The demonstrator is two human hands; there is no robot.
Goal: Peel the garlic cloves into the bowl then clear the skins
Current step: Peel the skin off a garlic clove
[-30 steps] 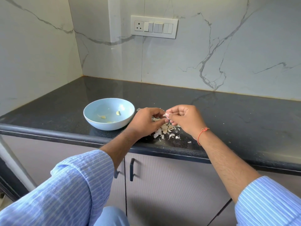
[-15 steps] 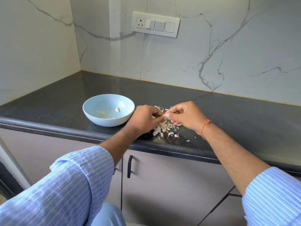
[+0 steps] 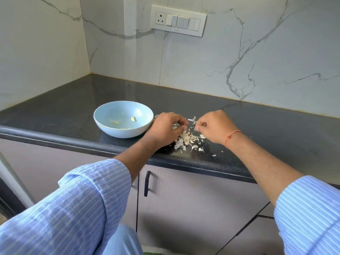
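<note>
A light blue bowl (image 3: pixel 103 115) stands on the black countertop and holds a few peeled garlic cloves (image 3: pixel 133 118). Just right of it lies a pile of white garlic skins (image 3: pixel 187 138) near the counter's front edge. My left hand (image 3: pixel 165 128) hovers over the pile's left side, its fingers curled round a garlic clove that is mostly hidden. My right hand (image 3: pixel 214 126) is a short gap to the right, and its fingertips pinch a strip of garlic skin (image 3: pixel 192 119).
The black countertop (image 3: pixel 257 129) runs back to marble walls, with a switch panel (image 3: pixel 178 21) on the back wall. Below the rounded front edge are grey cabinet doors with a dark handle (image 3: pixel 147 183).
My hands, which met at one clove, have drawn apart, and the right one has pulled away to the right with a strip of skin. The camera has tilted down slightly.
</note>
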